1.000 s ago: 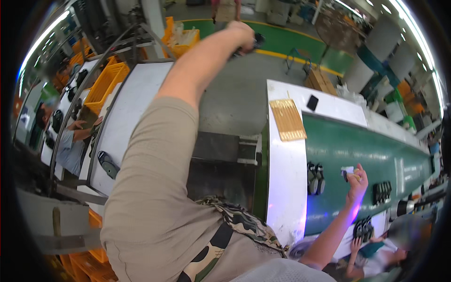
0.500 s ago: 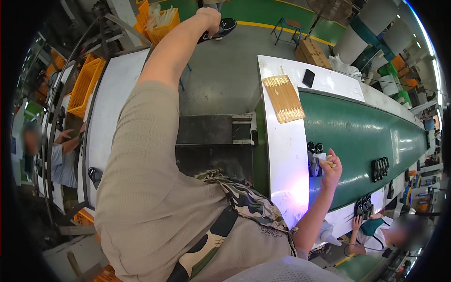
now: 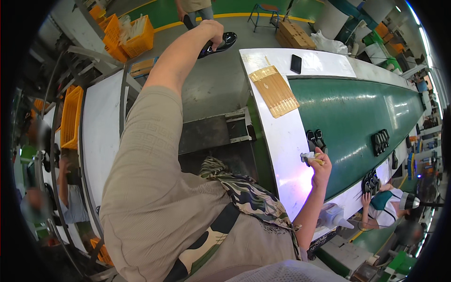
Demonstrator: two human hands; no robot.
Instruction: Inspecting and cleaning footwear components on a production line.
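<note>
My left hand (image 3: 215,34), arm stretched far out, is closed on a glossy black shoe (image 3: 228,41) held up over the floor. My right hand (image 3: 321,170) is closed in a pinch round a crumpled white cloth (image 3: 308,155); a small yellowish piece (image 3: 319,161) shows between the fingers. That hand is above the seam between the white table edge (image 3: 275,136) and the green belt (image 3: 347,108). Just beyond it, a pair of black shoes (image 3: 315,138) stands on the belt. A whitish squeeze bottle (image 3: 332,216) with a pointed nozzle is beside my right forearm.
A brown cardboard sheet (image 3: 274,91) and a black phone (image 3: 295,64) lie on the white table. More black shoes (image 3: 380,142) stand farther along the belt. At lower right a co-worker (image 3: 383,207) handles shoes. Orange crates (image 3: 137,37) and a stool (image 3: 264,14) are beyond.
My view has shifted, so the table appears farther left. My right hand with the cloth has come away from the shoes toward the table edge. The left hand still holds its shoe.
</note>
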